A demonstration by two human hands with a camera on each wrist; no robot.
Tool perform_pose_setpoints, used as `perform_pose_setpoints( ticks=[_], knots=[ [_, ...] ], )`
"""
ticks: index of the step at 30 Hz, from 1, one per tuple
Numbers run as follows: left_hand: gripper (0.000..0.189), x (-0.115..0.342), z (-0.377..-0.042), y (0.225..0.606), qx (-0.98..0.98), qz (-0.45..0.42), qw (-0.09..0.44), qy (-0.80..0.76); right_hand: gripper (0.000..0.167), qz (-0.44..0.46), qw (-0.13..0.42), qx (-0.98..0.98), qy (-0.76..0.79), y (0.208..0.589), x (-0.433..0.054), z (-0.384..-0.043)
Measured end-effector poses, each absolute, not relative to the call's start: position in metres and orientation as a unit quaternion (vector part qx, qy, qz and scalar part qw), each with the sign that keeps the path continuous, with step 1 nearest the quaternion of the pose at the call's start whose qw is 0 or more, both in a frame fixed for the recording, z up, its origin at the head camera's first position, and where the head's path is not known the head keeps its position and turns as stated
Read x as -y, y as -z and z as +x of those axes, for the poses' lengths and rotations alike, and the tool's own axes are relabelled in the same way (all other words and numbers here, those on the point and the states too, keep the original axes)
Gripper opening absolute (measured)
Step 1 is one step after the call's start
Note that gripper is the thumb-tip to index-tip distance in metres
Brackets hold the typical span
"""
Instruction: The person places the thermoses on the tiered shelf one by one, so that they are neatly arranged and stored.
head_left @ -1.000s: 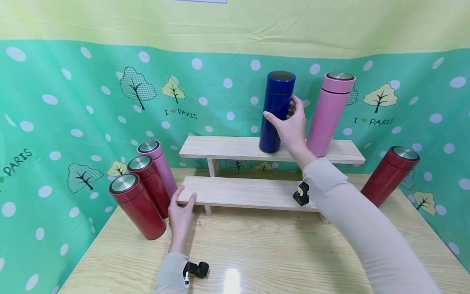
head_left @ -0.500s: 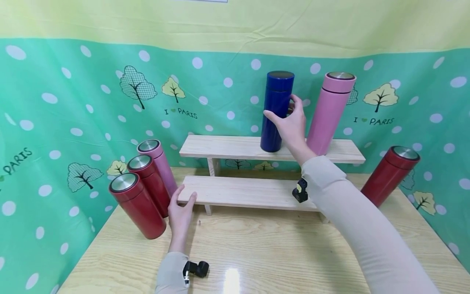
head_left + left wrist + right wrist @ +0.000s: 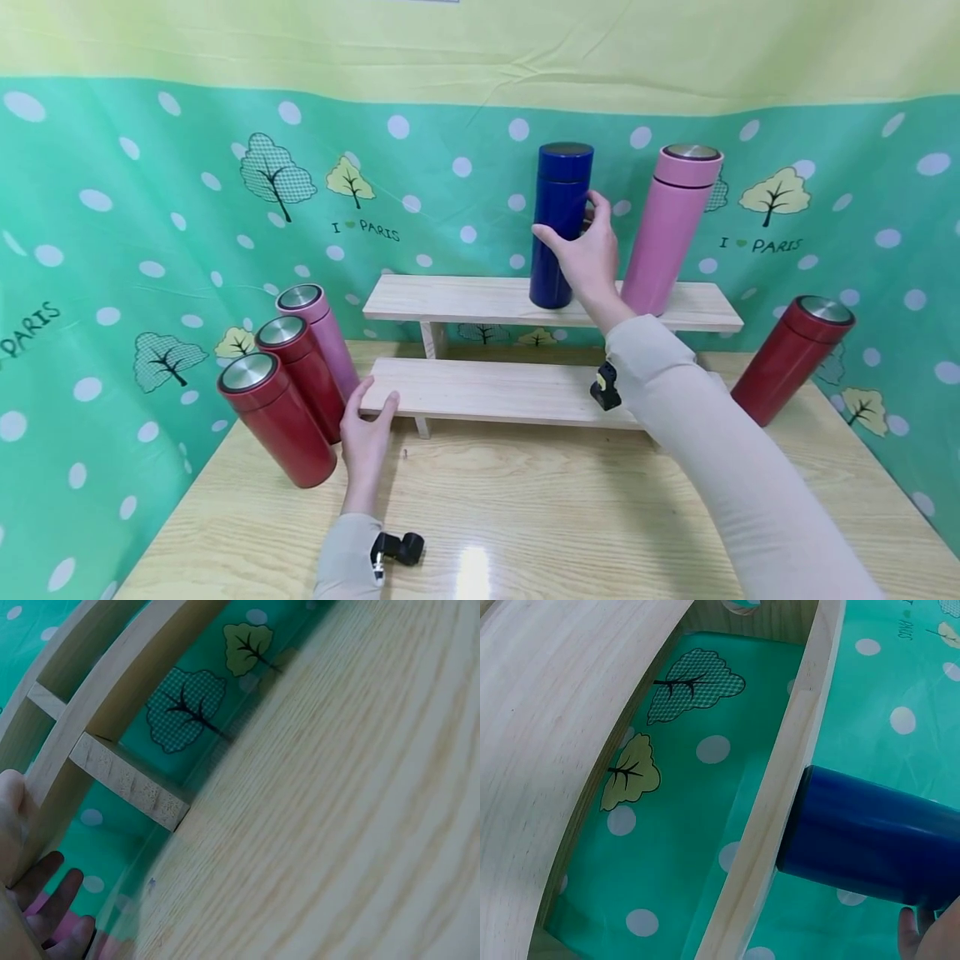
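A dark blue thermos bottle point(image 3: 553, 237) stands nearly upright on the upper wooden shelf point(image 3: 450, 297), its base close behind the front edge. My right hand point(image 3: 592, 258) grips it around the middle, thumb on the near left side and fingers round the right. In the right wrist view the lower part of this blue thermos point(image 3: 870, 836) meets the shelf board. Low on the left, my left hand point(image 3: 365, 437) holds the left end of the lower shelf point(image 3: 495, 390). Seen from the left wrist, the fingers point(image 3: 56, 900) curl beneath the board.
A tall pink thermos point(image 3: 670, 233) stands right of the blue one, partly behind the right hand. Left of the shelves, two red thermoses point(image 3: 277, 417) and a pink one point(image 3: 327, 337) stand close together. Another red thermos point(image 3: 791, 362) is at the right. A printed curtain hangs behind the table point(image 3: 510, 500).
The blue thermos has straightened a little and its base has shifted slightly back on the upper shelf, with my right hand still round it. The left hand keeps its place at the lower shelf.
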State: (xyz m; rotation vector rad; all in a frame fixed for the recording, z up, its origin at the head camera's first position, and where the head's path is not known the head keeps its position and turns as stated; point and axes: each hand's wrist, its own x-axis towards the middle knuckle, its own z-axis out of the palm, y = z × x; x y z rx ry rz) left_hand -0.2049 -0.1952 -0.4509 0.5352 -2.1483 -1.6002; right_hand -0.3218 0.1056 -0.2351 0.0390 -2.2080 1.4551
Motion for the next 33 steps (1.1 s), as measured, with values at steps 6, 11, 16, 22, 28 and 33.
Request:
perform_pose_setpoints(
  ticks=[6, 11, 16, 22, 28, 33],
  knots=[
    [0.059, 0.195, -0.206, 0.451, 0.771, 0.195, 0.201, 0.572, 0.090, 0.042, 0.233, 0.787, -0.569, 0.239, -0.109, -0.319],
    [0.060, 0.195, -0.206, 0.450, 0.772, 0.194, 0.201, 0.571, 0.086, 0.066, 0.233, 0.748, -0.618, 0.247, -0.114, -0.316],
    [0.059, 0.195, -0.206, 0.451, 0.773, 0.192, 0.203, 0.570, 0.080, 0.083, 0.243, 0.709, -0.656, 0.250, -0.122, -0.307],
    [0.060, 0.195, -0.205, 0.451, 0.775, 0.195, 0.199, 0.567, 0.073, 0.104, 0.247, 0.681, -0.681, 0.255, -0.135, -0.291],
    [0.060, 0.195, -0.206, 0.451, 0.772, 0.194, 0.201, 0.572, 0.064, 0.132, 0.249, 0.670, -0.687, 0.263, -0.148, -0.268],
    [0.060, 0.195, -0.206, 0.451, 0.772, 0.196, 0.200, 0.571, 0.061, 0.142, 0.225, 0.677, -0.686, 0.272, -0.163, -0.243]
  ],
)
